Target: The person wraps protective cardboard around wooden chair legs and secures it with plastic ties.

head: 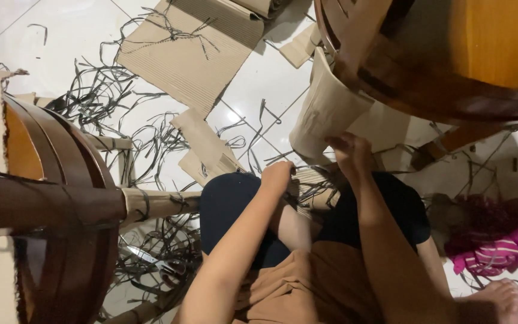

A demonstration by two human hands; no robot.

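I sit on a white tiled floor with my knees up. My left hand [277,176] is closed on brown paper wrapping [310,180] near my knees. My right hand [350,151] grips the lower end of a chair leg wrapped in brown paper [326,108]. That leg belongs to a dark wooden chair [445,60] tipped over at the upper right. Black plastic strapping [151,138] lies tangled around my legs.
Another wooden chair [61,204], its leg paper-wrapped, lies at the left. Flat corrugated cardboard sheets [187,54] lie on the floor ahead. Scissors [160,264] rest among the straps at lower left. A pink cloth [499,249] is bunched at the right beside my foot [499,297].
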